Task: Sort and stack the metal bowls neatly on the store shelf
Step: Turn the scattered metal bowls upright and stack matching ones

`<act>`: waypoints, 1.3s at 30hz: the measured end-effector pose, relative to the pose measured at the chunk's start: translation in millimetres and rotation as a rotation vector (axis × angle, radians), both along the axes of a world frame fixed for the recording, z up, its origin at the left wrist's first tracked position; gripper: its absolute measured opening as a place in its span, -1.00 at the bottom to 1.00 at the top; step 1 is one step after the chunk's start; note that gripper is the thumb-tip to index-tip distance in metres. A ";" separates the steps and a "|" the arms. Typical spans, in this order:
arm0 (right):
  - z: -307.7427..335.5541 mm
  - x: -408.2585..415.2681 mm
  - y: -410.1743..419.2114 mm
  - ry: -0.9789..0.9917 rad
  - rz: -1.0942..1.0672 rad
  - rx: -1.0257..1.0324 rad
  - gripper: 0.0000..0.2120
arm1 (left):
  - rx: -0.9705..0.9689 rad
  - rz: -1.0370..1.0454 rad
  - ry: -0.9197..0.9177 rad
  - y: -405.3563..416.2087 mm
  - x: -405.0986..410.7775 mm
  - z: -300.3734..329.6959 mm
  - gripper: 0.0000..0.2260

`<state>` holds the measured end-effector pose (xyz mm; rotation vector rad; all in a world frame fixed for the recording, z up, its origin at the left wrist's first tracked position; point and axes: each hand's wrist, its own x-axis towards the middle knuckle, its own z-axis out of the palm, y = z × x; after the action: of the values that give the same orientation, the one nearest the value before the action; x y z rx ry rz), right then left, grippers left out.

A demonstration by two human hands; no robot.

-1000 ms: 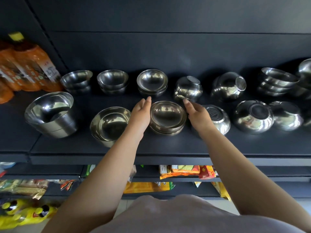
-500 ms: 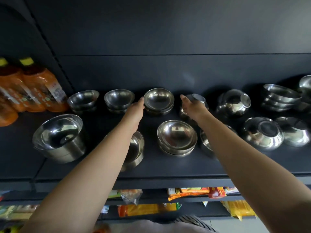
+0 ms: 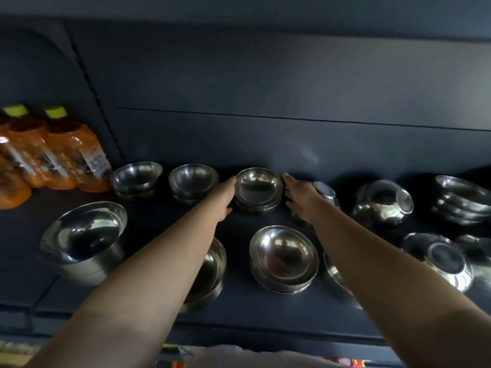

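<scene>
Steel bowls stand in two rows on a dark shelf (image 3: 255,309). A short stack of shallow bowls (image 3: 258,187) sits at the back centre. My left hand (image 3: 224,197) lies against that stack's left side with straight fingers. My right hand (image 3: 299,196) reaches in at its right side, fingers extended, just short of the rim. Behind my right hand a bowl lies tipped on its side (image 3: 325,191). In the front row another stack of shallow bowls (image 3: 283,257) stands between my forearms.
Two bowl stacks (image 3: 136,177) (image 3: 193,181) stand at the back left, and a large deep bowl (image 3: 83,236) at the front left. Orange bottles (image 3: 66,152) stand at the far left. Overturned bowls (image 3: 382,203) (image 3: 441,260) and a stack (image 3: 462,200) crowd the right side.
Both hands left the front stack and reached to the back-row stack, closing in on its two sides. The camera moved closer and tilted upward.
</scene>
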<state>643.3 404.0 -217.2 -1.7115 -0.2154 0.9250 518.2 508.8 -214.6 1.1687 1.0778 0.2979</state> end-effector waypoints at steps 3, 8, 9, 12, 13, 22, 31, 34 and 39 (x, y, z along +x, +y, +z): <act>-2.5 3.8 7.6 0.028 0.019 0.016 -0.67 | -0.019 -0.010 -0.005 3.4 5.3 -3.4 -0.55; -4.2 12.3 12.2 0.001 0.004 0.003 -0.62 | 0.004 0.007 0.015 7.3 12.7 -2.1 -0.56; -4.4 14.2 13.3 -0.002 0.004 -0.002 -0.63 | 0.005 0.008 0.012 7.7 13.6 -1.0 -0.56; -4.1 17.5 16.6 -0.044 0.004 -0.020 -0.58 | -0.004 0.006 -0.012 11.0 15.7 0.7 -0.56; -4.7 18.0 17.3 -0.061 0.015 -0.032 -0.57 | -0.013 0.007 -0.016 12.5 16.0 0.8 -0.57; -10.2 18.4 15.4 -0.116 0.070 -0.055 -0.62 | -0.069 0.001 -0.020 12.4 18.3 -2.1 -0.59; -9.7 16.1 17.2 -0.158 0.057 -0.112 -0.49 | -0.082 0.001 0.002 9.6 18.9 -2.0 -0.55; -8.5 13.5 17.0 -0.103 0.057 -0.065 -0.44 | -0.096 0.007 -0.004 7.7 17.0 -1.2 -0.55; -4.4 8.3 11.7 -0.070 0.064 -0.028 -0.52 | -0.083 0.003 -0.031 2.0 16.5 0.8 -0.65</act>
<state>651.6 415.7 -221.7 -1.7736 -0.3066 0.9199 534.7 510.7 -213.8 1.0854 1.0550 0.2701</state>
